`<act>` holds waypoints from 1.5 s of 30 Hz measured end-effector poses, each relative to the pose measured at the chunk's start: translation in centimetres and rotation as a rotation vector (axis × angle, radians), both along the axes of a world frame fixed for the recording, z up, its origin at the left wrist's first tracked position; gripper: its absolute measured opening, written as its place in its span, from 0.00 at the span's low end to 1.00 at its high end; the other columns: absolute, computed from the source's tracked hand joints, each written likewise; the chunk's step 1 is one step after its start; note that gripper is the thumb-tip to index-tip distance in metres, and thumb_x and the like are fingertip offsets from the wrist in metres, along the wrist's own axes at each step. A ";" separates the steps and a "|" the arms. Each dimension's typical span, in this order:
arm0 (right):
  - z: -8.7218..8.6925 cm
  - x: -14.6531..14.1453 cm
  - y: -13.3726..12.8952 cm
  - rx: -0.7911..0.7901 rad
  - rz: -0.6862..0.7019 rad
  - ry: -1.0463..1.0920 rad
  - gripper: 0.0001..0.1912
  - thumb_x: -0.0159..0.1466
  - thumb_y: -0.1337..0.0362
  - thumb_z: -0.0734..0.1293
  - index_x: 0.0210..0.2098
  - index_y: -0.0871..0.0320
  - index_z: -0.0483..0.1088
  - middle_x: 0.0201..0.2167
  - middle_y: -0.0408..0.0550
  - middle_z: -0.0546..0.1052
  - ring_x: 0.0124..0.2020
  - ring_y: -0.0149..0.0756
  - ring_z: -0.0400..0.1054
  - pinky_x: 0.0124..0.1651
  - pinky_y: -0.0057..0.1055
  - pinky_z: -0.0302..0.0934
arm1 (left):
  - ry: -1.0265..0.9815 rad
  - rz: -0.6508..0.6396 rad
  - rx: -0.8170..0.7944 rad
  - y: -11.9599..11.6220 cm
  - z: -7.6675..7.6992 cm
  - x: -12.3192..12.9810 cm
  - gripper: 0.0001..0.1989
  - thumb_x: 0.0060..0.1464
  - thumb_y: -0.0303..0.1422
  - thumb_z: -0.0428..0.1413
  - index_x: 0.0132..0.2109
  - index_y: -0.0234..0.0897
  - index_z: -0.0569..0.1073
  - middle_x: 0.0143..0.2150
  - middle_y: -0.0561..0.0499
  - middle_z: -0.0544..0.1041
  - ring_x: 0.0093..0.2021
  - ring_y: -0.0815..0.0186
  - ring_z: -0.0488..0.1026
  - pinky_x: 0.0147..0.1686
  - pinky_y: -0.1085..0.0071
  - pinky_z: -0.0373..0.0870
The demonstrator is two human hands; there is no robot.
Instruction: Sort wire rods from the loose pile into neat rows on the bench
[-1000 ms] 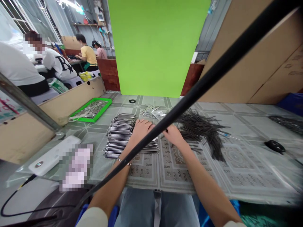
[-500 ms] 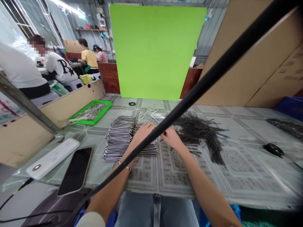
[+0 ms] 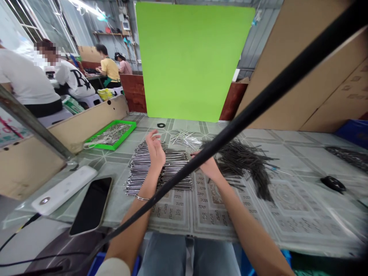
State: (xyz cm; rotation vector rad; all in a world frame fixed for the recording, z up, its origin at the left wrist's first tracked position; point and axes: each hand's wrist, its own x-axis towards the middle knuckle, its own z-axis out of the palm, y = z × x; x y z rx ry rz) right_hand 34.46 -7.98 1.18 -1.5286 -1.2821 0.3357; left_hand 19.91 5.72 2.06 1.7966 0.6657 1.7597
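Note:
My left hand (image 3: pixel 156 150) is raised over neat rows of shiny thin metal rods (image 3: pixel 140 174), its fingers loosely bent and apart, with nothing visible in them. A second row of metal rods (image 3: pixel 176 170) lies between my two hands. My right hand (image 3: pixel 211 168) is just right of that row, beside a loose heap of thin dark sticks (image 3: pixel 238 155). A black bar crosses in front of it and hides most of its fingers. The fingertips that show are drawn together; anything between them is too small to make out.
A black bar (image 3: pixel 247 113) slants across the view. Thin silvery pieces (image 3: pixel 186 138) lie behind the rods. At left are a green-rimmed tray (image 3: pixel 126 134), a phone (image 3: pixel 93 205) and a white device (image 3: pixel 66 189). A black coil (image 3: pixel 332 184) lies right. Several people sit far left.
My left hand has moved left and up, away from my right hand, and its fingers have opened. My right hand has shifted only slightly.

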 end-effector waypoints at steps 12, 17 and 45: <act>-0.4 -0.9 0.1 0.103 -0.014 -0.042 0.15 0.61 0.54 0.61 0.38 0.58 0.72 0.33 0.48 0.75 0.30 0.33 0.69 0.33 0.30 0.63 | 0.064 -0.036 0.071 0.2 -0.8 -0.2 0.22 0.60 0.46 0.37 0.51 0.37 0.60 0.48 0.43 0.64 0.41 0.65 0.66 0.46 0.64 0.63; -1.2 -5.6 0.6 0.019 0.140 -0.713 0.12 0.65 0.60 0.58 0.38 0.54 0.73 0.33 0.48 0.74 0.37 0.35 0.66 0.43 0.33 0.60 | 0.065 -0.028 0.096 0.6 -0.8 -0.2 0.22 0.60 0.47 0.37 0.51 0.36 0.61 0.47 0.43 0.64 0.41 0.65 0.66 0.46 0.64 0.63; -3.9 1.2 1.2 -0.375 -0.208 -0.690 0.24 0.67 0.56 0.49 0.57 0.56 0.59 0.59 0.52 0.61 0.58 0.43 0.54 0.55 0.43 0.51 | 0.454 0.005 0.240 -1.3 -0.8 0.5 0.12 0.59 0.37 0.46 0.45 0.36 0.66 0.53 0.39 0.58 0.51 0.58 0.62 0.52 0.57 0.61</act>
